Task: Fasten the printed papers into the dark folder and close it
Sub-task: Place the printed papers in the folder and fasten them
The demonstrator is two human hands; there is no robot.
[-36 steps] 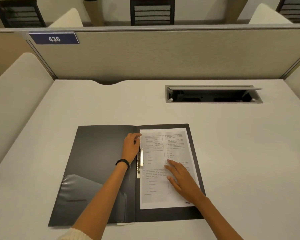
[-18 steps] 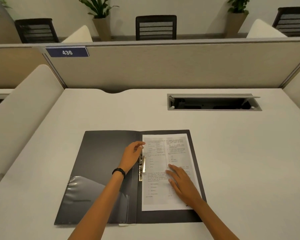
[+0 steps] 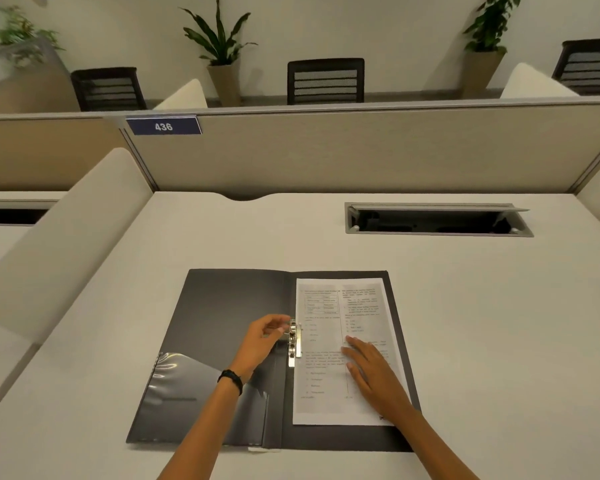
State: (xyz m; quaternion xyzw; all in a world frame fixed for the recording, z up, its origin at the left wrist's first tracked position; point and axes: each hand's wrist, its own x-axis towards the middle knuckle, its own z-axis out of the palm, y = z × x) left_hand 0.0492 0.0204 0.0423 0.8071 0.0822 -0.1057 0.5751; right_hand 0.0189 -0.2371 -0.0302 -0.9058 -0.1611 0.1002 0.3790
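Dark folder point(image 3: 222, 327) open on the counter point(image 3: 482, 323), left hand point(image 3: 262, 339) pinching the metal clip point(image 3: 294, 342), right hand point(image 3: 373, 372) flat, fingers spread, on the papers point(image 3: 340, 341)

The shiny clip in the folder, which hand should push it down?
Probably the left hand: its fingers already touch the metal clip. The right hand lies flat, holding the printed papers steady.
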